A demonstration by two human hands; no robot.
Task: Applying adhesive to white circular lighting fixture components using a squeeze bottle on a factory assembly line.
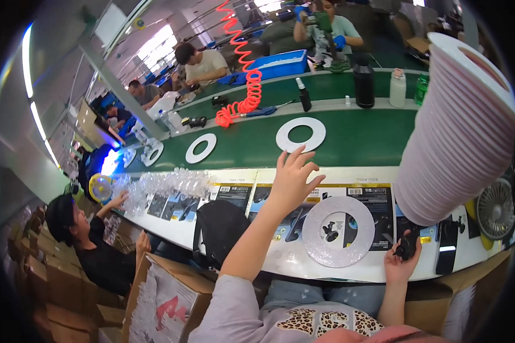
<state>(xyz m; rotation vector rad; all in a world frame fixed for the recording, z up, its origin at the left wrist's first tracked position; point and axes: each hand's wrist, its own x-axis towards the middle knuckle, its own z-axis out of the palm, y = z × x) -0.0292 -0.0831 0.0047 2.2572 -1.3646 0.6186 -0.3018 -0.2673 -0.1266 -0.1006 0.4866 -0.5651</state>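
My left hand (294,178) reaches over the green conveyor belt with fingers spread and nothing in them. Its fingertips are at the near edge of a flat white ring (319,134); whether they touch it, I cannot tell. By the table's front edge, my right hand (399,264) grips a small black rounded device (407,246). Between my hands, a speckled white ring (337,259) lies on the printed sheets covering the white table. A tall, leaning stack of white rings (455,137) rises just beyond my right hand.
Another white ring (212,150) rests farther left on the belt (246,153). A black chair back (226,228) and cardboard box (197,306) stand left of me. A small fan (495,208) is at far right. A coiled red hose (249,97) hangs ahead. A co-worker (88,240) sits left.
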